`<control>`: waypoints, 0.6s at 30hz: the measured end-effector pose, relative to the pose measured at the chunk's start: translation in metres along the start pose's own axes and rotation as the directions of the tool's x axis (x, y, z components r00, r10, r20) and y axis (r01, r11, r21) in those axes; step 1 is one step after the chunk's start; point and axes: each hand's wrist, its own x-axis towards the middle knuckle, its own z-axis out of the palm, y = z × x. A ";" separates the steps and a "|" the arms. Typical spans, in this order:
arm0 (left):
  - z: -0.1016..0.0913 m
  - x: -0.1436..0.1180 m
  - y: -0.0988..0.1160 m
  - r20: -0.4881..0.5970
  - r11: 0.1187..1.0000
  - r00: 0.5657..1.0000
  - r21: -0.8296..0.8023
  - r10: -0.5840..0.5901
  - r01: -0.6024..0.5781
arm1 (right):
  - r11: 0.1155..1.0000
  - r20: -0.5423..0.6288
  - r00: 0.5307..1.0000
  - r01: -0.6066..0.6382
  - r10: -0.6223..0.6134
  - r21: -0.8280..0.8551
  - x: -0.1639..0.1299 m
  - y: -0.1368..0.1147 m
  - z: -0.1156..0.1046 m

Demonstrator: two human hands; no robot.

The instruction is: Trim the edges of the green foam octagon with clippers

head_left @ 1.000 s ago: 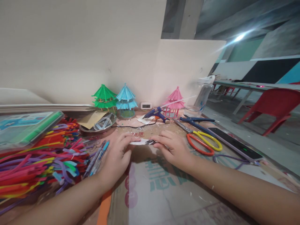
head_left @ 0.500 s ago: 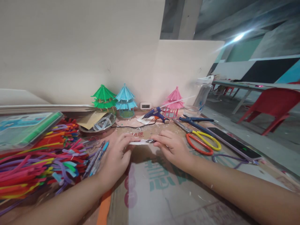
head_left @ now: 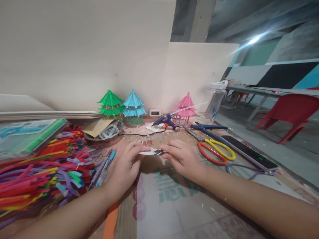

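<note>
On the cardboard sheet (head_left: 174,199) that covered the middle of the tabletop (head_left: 249,136), both hands met over a thin white strip (head_left: 147,152). That strip lay flat, just in front of the glue gun (head_left: 165,121). The left hand (head_left: 126,166) pressed down on its left end, fingers curled over it in a closed grip; the part beneath the fingers was hidden. The right hand (head_left: 183,157) pinched a small dark tool (head_left: 159,152) at the strip's right end, and most of that tool was covered by the fingertips, so its kind could not be told. Left of the left hand lay a heap of coloured pipe cleaners (head_left: 42,169), cut off by the frame edge, with a few pens (head_left: 104,167) beside it. Right of the right hand were orange-and-yellow scissors (head_left: 215,149), touching nothing held, and beyond them a phone (head_left: 249,152). Three small paper pagodas, green (head_left: 111,103), blue (head_left: 134,104) and pink (head_left: 185,106), stood against the wall. A metal dish (head_left: 104,132) behind the pipe cleaners held things too blurred to name.
</note>
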 end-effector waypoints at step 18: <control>-0.001 -0.001 -0.001 0.005 1.000 1.000 0.021 0.004 -0.004 | 1.000 0.002 1.000 -0.007 0.007 0.012 0.000 -0.001 -0.001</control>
